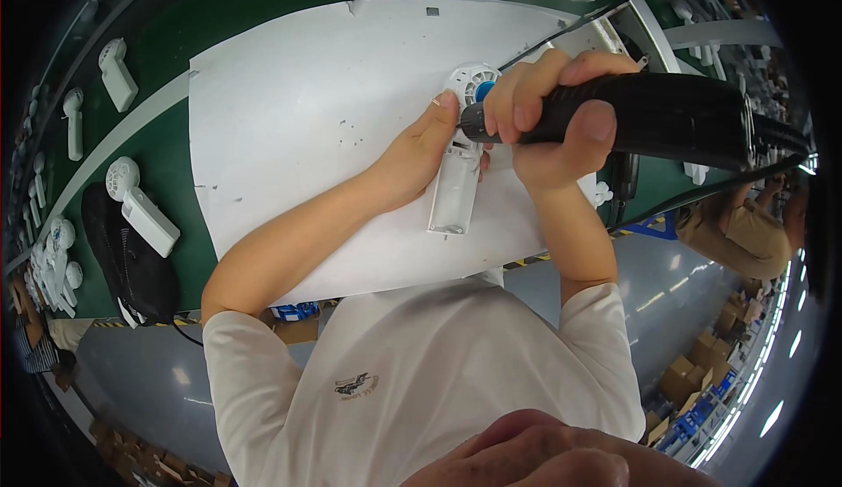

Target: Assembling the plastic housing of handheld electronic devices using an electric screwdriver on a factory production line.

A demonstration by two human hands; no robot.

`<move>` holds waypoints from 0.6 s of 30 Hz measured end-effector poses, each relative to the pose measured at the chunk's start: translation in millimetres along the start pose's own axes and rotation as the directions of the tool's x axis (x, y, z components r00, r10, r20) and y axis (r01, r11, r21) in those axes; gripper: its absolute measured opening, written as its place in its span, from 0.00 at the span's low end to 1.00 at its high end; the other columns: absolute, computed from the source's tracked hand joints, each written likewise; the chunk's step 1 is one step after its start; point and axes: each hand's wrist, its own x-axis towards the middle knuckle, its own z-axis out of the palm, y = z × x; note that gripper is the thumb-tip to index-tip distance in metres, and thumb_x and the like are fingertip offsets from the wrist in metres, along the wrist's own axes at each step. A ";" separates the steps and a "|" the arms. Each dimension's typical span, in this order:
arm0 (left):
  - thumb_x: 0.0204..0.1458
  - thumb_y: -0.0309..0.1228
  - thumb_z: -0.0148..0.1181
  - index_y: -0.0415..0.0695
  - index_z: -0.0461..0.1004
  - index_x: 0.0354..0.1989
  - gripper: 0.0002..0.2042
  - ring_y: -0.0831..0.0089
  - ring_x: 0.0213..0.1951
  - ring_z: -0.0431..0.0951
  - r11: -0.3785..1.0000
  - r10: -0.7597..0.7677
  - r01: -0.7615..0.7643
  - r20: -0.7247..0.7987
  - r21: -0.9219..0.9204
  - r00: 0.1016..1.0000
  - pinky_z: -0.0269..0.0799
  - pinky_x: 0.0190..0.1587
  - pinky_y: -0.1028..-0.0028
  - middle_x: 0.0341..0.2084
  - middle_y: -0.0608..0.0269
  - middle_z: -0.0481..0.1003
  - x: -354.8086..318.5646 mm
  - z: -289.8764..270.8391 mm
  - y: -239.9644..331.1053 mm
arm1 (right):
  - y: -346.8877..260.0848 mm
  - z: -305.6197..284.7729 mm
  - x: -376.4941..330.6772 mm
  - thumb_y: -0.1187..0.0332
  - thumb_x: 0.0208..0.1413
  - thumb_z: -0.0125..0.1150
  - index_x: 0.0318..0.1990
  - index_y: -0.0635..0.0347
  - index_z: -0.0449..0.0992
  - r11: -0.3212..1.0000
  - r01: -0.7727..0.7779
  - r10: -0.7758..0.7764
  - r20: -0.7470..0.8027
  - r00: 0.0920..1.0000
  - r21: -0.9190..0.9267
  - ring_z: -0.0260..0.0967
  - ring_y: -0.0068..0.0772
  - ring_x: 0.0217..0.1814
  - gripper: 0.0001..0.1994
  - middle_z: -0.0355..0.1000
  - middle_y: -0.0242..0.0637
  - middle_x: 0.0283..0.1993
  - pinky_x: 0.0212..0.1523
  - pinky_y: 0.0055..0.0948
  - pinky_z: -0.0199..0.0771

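A white handheld fan (453, 190) lies over the white sheet, its round grille pointing away from me and its hollow handle toward me. My left hand (419, 155) grips it at the neck, thumb on top beside the grille. My right hand (551, 117) is wrapped round a black electric screwdriver (671, 118), held nearly level. The driver's ribbed nose is over the fan's neck, close to my left thumb. Whether the bit touches a screw there is hidden. A blue round part shows inside the grille.
The white sheet (281, 127) covers the green bench. More white fans (149, 215) lie at the left, one over a black pouch (118, 259). A black cable (702, 193) trails right from the driver. A metal-edged tray (645, 26) stands at the far right. A person (737, 232) sits further right.
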 end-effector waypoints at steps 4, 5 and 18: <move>0.63 0.57 0.34 0.44 0.66 0.45 0.27 0.71 0.34 0.75 1.000 -0.006 0.006 0.011 -0.004 1.000 0.74 0.40 0.74 0.36 0.57 0.73 -0.8 -0.3 0.6 | 3.1 -2.8 -2.1 0.49 0.61 0.47 0.40 0.51 0.59 0.998 -0.007 0.005 0.036 0.999 0.057 0.55 0.24 0.12 0.16 0.59 0.31 0.16 0.13 0.26 0.61; 0.63 0.57 0.34 0.44 0.66 0.45 0.26 0.71 0.34 0.75 1.000 -0.001 0.001 0.023 -0.010 1.000 0.74 0.40 0.74 0.36 0.57 0.74 -0.9 -0.6 0.5 | 3.8 -3.9 -2.2 0.49 0.61 0.47 0.41 0.51 0.59 0.997 -0.013 0.009 0.049 0.999 0.081 0.55 0.25 0.12 0.16 0.59 0.32 0.16 0.13 0.27 0.61; 0.60 0.34 0.49 0.36 0.58 0.58 0.21 0.50 0.46 0.73 0.301 0.594 0.343 -0.456 0.890 0.663 0.73 0.47 0.64 0.53 0.39 0.63 44.6 -105.0 178.9 | -73.7 -36.3 9.4 0.55 0.61 0.45 0.40 0.54 0.62 0.940 0.154 -0.216 -0.181 0.959 -0.305 0.56 0.27 0.12 0.12 0.61 0.34 0.18 0.13 0.27 0.61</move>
